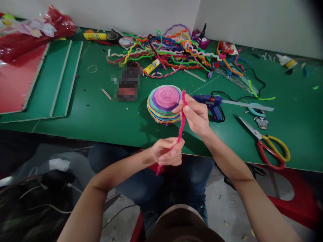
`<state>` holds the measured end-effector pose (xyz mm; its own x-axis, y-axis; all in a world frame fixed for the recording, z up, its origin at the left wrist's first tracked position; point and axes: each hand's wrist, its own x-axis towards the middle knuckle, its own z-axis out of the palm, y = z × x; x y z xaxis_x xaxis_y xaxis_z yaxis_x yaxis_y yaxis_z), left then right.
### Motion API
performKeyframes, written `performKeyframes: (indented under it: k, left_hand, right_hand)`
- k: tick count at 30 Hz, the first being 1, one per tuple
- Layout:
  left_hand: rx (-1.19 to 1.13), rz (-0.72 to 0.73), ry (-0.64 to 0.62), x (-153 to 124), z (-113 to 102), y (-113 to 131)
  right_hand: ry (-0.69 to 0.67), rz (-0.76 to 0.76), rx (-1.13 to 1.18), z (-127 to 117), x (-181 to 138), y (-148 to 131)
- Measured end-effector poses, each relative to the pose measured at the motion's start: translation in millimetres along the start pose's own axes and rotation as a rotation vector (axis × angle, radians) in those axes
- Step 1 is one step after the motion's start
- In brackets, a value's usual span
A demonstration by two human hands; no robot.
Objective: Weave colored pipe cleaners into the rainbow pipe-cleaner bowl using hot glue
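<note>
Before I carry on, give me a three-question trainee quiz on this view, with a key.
1. Multiple choice: what do the left hand and the right hand both hold?
A) a yellow glue stick
B) a pink fuzzy strand
C) a rubber band
2. True or false: in the picture, the scissors lie to the right of the striped dome.
3. Short answer: which tool lies nearest the right hand?

Key: 1. B. 2. True. 3. The blue glue gun.
</note>
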<state>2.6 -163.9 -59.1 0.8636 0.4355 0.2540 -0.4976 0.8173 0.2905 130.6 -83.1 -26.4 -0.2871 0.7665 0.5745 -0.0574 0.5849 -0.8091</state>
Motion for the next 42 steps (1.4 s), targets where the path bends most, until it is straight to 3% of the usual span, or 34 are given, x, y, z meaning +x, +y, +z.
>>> performKeyframes:
  k: [6,9,11,15,19,22,25,29,32,37,42]
  left_hand:
    - [0.185,0.078,0.312,5,17,30]
    - [0.242,0.170,0.315,2,20,38]
    - [0.363,0.187,0.331,-2,21,40]
    - [0.834,0.131,0.622,-10,31,42]
    - [1.653,0.259,0.912,-13,43,43]
    - [2.139,0.339,1.009,-12,43,42]
    - [2.258,0.349,1.019,-12,38,40]
    - [2.180,0.332,1.012,-11,33,42]
    - [1.947,0.255,0.882,-10,30,45]
    - [1.074,0.140,0.627,-5,18,41]
    - [0.384,0.255,0.394,2,-1,18]
  right_hand:
    - [-0.193,0.022,0.055,-2,3,-8]
    - [-0.294,-0.027,0.019,-1,6,-14]
    - [-0.279,-0.047,-0.018,-1,7,-15]
    - [-0.147,-0.030,-0.127,-3,8,-18]
    - [-0.017,-0.003,-0.288,-4,8,-22]
    - [-0.031,-0.007,-0.360,-4,8,-23]
    - [-0.043,0.014,-0.394,-3,8,-21]
    - [-0.020,0.069,-0.383,-1,7,-19]
    - [0.068,0.109,-0.292,0,5,-19]
    - [0.141,0.183,0.037,2,3,-16]
    - [0.147,0.411,0.309,9,3,-14]
